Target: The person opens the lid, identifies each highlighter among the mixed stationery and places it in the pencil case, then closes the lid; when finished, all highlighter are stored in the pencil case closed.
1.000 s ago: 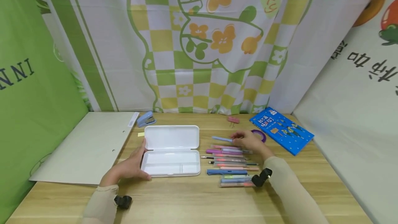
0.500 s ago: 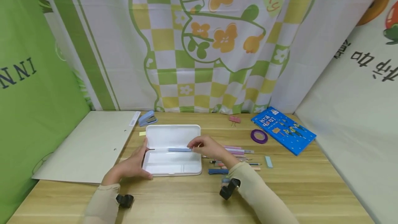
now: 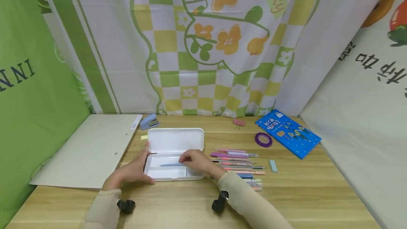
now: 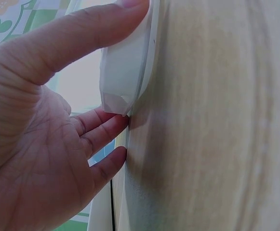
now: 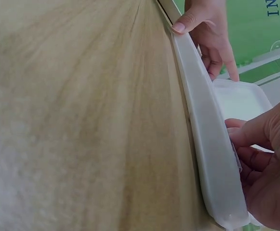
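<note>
A white pencil case (image 3: 175,140) lies opened flat on the table, its lid toward the curtain and its divided tray nearer me. My left hand (image 3: 136,169) holds the case at its left end; in the left wrist view the thumb (image 4: 77,41) lies along its front wall (image 4: 125,72). Over the tray, my right hand (image 3: 198,162) pinches a slim light-blue pen (image 3: 170,165) by its right end. The right wrist view shows the right hand (image 5: 270,163) behind the front wall of the case (image 5: 205,115), which hides most of the pen.
Several pens and pencils (image 3: 236,163) lie in a row right of the case. Farther right are a pale blue eraser-like block (image 3: 273,165), purple tape (image 3: 263,139) and a blue book (image 3: 289,133). A stapler (image 3: 149,122), pink binder clip (image 3: 239,122) and large board (image 3: 89,151) lie around.
My right hand has picked the light-blue pen from beyond the pen row and brought it left, then down over the tray. My left hand has stayed on the case.
</note>
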Available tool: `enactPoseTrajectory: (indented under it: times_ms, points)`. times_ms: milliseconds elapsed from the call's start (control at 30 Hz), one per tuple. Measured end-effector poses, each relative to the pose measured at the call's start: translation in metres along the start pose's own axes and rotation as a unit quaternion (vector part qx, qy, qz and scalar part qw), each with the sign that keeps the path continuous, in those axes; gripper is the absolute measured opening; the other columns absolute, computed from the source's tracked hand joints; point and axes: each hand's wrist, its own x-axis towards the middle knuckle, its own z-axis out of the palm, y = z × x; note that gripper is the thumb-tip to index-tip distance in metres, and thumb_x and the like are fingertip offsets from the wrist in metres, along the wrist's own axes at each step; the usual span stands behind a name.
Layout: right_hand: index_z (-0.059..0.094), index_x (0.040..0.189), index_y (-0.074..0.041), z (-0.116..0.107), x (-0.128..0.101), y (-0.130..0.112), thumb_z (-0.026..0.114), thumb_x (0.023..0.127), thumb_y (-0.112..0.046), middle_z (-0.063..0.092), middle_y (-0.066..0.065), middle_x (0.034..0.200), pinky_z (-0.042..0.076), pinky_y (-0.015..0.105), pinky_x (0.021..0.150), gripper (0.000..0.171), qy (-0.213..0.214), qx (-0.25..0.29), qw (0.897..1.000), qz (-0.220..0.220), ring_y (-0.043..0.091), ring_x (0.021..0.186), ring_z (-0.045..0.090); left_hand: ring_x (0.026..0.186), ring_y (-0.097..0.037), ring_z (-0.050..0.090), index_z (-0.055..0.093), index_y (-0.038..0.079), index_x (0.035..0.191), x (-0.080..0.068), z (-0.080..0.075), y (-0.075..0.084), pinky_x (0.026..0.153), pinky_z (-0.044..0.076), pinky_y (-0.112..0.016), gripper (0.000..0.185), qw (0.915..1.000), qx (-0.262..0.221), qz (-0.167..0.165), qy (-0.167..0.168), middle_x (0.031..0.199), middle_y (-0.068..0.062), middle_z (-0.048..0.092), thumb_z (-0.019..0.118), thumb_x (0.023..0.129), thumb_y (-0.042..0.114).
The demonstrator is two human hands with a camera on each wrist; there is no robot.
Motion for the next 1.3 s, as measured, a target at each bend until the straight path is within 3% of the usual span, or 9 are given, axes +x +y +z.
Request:
enactPoseTrajectory:
  times_ms: [433,733,933,1100,1300]
  points:
    - [0.071,0.094,0.000,-0.003,-0.006,0.002,0.059,0.088,0.002,0.070,0.007,0.091,0.049,0.023,0.078,0.013,-0.010,0.007,1.000,0.021,0.018,0.087,0.062,0.136,-0.050,0.002,-0.017,-0.010,0.143,-0.001,0.000,0.004,0.107,0.008,-0.062,0.138,1.0000,-0.001,0.008,-0.003,0.148,-0.037,0.004,0.089,0.061,0.025]
    - [0.069,0.101,0.001,-0.045,-0.027,0.008,0.058,0.090,-0.001,0.069,0.011,0.097,0.049,0.026,0.080,0.015,0.025,0.055,0.998,0.022,0.020,0.090,0.062,0.137,-0.049,0.002,-0.018,-0.008,0.143,0.000,0.001,0.000,0.108,0.009,-0.062,0.139,1.0000,0.003,0.000,-0.003,0.148,-0.036,0.003,0.088,0.061,0.029]
    - [0.064,0.109,0.007,-0.086,-0.049,0.039,0.057,0.092,-0.006,0.066,0.020,0.105,0.050,0.036,0.084,0.023,0.048,0.074,0.994,0.069,0.027,0.096,0.061,0.136,-0.049,0.004,-0.017,-0.009,0.143,0.001,0.002,0.000,0.108,0.010,-0.062,0.139,0.9999,0.010,0.002,-0.002,0.147,-0.036,0.007,0.088,0.061,0.030]
    - [0.063,0.112,0.006,-0.115,-0.068,0.076,0.059,0.091,-0.005,0.065,0.018,0.105,0.050,0.037,0.082,0.024,0.073,0.061,0.984,0.150,0.026,0.095,0.060,0.137,-0.049,0.002,-0.018,-0.008,0.144,0.001,0.001,0.000,0.108,0.009,-0.062,0.139,1.0000,0.006,-0.004,-0.003,0.149,-0.035,0.004,0.088,0.061,0.030]
    - [0.063,0.111,0.004,-0.129,-0.079,0.098,0.059,0.090,-0.001,0.065,0.014,0.103,0.050,0.037,0.082,0.023,0.051,0.059,0.978,0.192,0.026,0.096,0.060,0.137,-0.049,0.001,-0.018,-0.007,0.144,0.000,0.001,-0.001,0.108,0.009,-0.062,0.140,1.0000,0.006,-0.006,-0.002,0.149,-0.035,0.004,0.088,0.061,0.031]
